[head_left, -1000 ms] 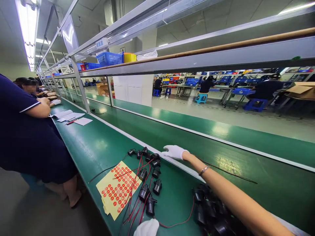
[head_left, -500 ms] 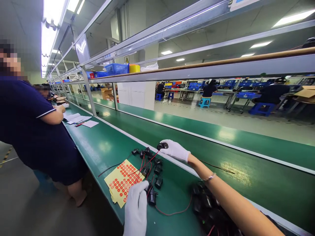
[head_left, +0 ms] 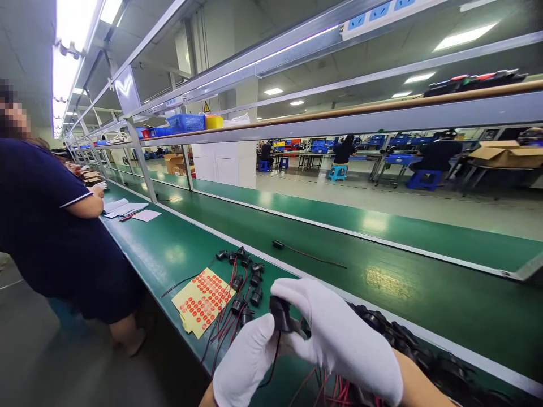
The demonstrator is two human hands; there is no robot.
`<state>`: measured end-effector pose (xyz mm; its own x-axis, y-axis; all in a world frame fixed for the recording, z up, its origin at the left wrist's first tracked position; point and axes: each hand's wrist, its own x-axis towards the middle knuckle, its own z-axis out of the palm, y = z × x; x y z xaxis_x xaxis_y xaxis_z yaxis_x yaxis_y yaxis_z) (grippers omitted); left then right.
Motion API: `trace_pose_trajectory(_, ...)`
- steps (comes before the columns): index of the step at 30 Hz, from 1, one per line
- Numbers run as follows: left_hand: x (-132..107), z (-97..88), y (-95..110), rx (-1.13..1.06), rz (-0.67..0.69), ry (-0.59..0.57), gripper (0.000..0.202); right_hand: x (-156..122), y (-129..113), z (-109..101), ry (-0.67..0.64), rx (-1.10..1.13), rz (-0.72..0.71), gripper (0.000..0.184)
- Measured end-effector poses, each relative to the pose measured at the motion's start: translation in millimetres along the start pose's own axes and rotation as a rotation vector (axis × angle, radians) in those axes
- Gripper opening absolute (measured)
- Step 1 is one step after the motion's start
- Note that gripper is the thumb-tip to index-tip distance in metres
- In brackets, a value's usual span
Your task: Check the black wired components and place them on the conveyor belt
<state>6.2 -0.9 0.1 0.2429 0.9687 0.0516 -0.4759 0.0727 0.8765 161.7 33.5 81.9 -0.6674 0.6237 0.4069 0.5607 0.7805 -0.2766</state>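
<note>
Holding a small black part (head_left: 280, 312) up btw both gloves, close in and just above the near edge of the bench (head_left: 169, 254). Right hand (head_left: 339, 339) curls over it from the R side, thumb and fingers closed round the top. Left hand (head_left: 248, 362) comes up from below-left, fingertips pressed on its side, so both are closed on it w/ no gap showing. Part stands roughly upright, its wire (head_left: 275, 353) hanging down btw the palms; right hand covers more of it.

Beyond the gloves is a row of like parts w/ red leads (head_left: 244, 282), and just left of that a yellow sheet of red dot stickers (head_left: 202, 298). Pile of more black parts (head_left: 407, 339) sits by the R forearm. One lone part w/ lead (head_left: 278, 244) lies out on the belt (head_left: 382, 282), well apart. Co-worker in dark blue (head_left: 46, 226) stands further L, papers (head_left: 127, 209) beside them.
</note>
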Motion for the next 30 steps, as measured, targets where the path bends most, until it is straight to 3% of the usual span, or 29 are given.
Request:
trace_pose_trajectory(2,-4,3.7,-4,-0.091,-0.032,-0.091,0.044,-14,-2,-1,0.059,-0.044,-0.047,0.036)
trace_pose_trajectory(6,-9,2.1,-7,-0.094,0.002,-0.176,0.04,-52,20,7,0.173,0.027,-0.092,0.08)
trace_pose_trajectory(9,-11,1.8,-2,0.075,0.029,-0.201,0.046,-72,38,14,0.204,0.157,0.071,0.063)
trace_pose_trajectory(12,-12,8.0,6,0.197,0.015,-0.179,0.056,-75,41,17,0.189,0.276,0.209,0.043)
trace_pose_trajectory(21,-9,20.7,9,0.255,-0.009,-0.134,0.067,-71,18,3,0.062,0.458,0.378,0.038)
trace_pose_trajectory(25,-9,21.9,1,0.419,0.009,0.011,0.067,-74,16,10,0.098,0.587,0.469,0.045)
trace_pose_trajectory(28,-10,22.7,-10,0.609,0.156,0.169,0.046,-71,7,19,0.108,0.717,0.543,0.052)
trace_pose_trajectory(30,-12,22.1,-18,0.703,0.284,0.226,0.033,-67,1,26,0.13,0.78,0.563,0.046)
